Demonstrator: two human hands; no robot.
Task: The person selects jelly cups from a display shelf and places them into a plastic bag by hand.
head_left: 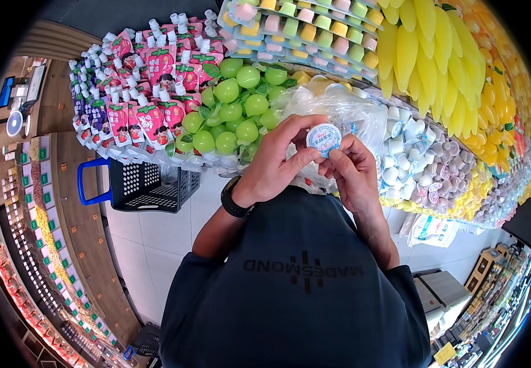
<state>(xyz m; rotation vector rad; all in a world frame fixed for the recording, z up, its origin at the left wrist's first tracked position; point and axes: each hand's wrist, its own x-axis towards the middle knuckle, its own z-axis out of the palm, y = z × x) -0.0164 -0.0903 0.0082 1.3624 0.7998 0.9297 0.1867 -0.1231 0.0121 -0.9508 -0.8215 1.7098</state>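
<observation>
White-and-blue printed round cup [324, 140], held above the dark lettered shirt [278, 233] by the half-curled left hand [276, 161] and fingertip-pinching right hand [357, 175], should prove light, its thin-looking lid [325, 136] easily dented, so best gripped around the rim.

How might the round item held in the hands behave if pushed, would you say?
The round item is probably light, being small beside the left hand holding it. Its circular rim could make it apt to roll on edge.
</observation>
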